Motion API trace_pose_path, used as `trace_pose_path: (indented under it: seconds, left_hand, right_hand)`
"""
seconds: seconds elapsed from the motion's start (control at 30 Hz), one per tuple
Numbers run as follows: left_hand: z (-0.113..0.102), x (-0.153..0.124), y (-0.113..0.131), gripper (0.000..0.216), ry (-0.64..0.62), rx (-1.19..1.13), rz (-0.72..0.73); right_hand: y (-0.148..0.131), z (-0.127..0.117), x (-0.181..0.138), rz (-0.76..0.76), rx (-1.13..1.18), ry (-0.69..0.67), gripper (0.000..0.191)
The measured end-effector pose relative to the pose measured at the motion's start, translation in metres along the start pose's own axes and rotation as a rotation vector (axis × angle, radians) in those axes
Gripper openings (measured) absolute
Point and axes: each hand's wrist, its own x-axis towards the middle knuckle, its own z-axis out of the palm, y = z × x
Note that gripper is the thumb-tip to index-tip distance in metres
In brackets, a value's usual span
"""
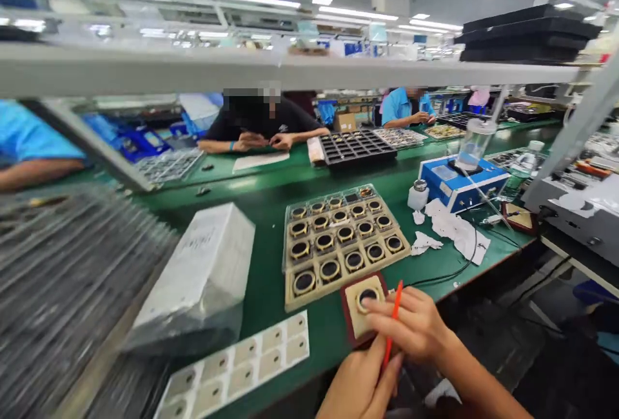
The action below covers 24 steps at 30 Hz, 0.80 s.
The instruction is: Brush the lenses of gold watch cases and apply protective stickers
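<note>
A round watch case (366,298) with a dark face and gold-coloured rim sits on a cream pad over a dark red block (347,308). My right hand (418,322) reaches across from the right, its fingers stretched out and fingertips touching the watch case. Below it, my left hand (360,377) is closed around the lower end of a thin red stick (395,312), pinched between thumb and fingers. The stick points up and crosses over the right fingers. Just beyond the block lies a cream tray (290,296) with rows of similar round watch cases.
To the left are a sheet of square stickers (264,370), a plastic-wrapped white box (193,258) and stacked clear trays (72,296). A blue device (476,185), a small bottle (418,196) and crumpled tissue (457,229) lie right. Co-workers sit opposite, beneath a shelf (290,74).
</note>
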Motion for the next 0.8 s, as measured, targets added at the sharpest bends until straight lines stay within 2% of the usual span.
trace_pose_path:
  seconds: [0.07, 0.13, 0.23, 0.3, 0.5, 0.8]
  left_hand:
    - [-0.003, 0.001, 0.011, 0.035, -0.112, 0.168, 0.057]
    - [-0.008, 0.002, 0.017, 0.027, -0.265, 0.256, 0.113]
    - [-0.008, 0.003, 0.018, 0.026, -0.384, 0.353, 0.131]
    - [-0.006, 0.003, 0.015, 0.028, -0.418, 0.411, 0.109]
    - [-0.007, -0.001, 0.007, 0.025, -0.396, 0.456, 0.053]
    - [-0.008, -0.003, 0.001, 0.028, -0.392, 0.457, 0.033]
  right_hand:
    - [0.006, -0.005, -0.011, 0.145, 0.057, 0.042, 0.023]
    - [0.015, -0.006, -0.018, 0.366, 0.180, 0.068, 0.029]
    - [0.025, 0.001, -0.021, 0.654, 0.365, 0.096, 0.040]
    - [0.027, 0.010, -0.020, 0.753, 0.437, 0.136, 0.044]
    - [0.026, 0.041, -0.017, 0.793, 0.508, 0.219, 0.054]
    - [0.015, 0.055, -0.024, 0.719, 0.511, 0.204, 0.055]
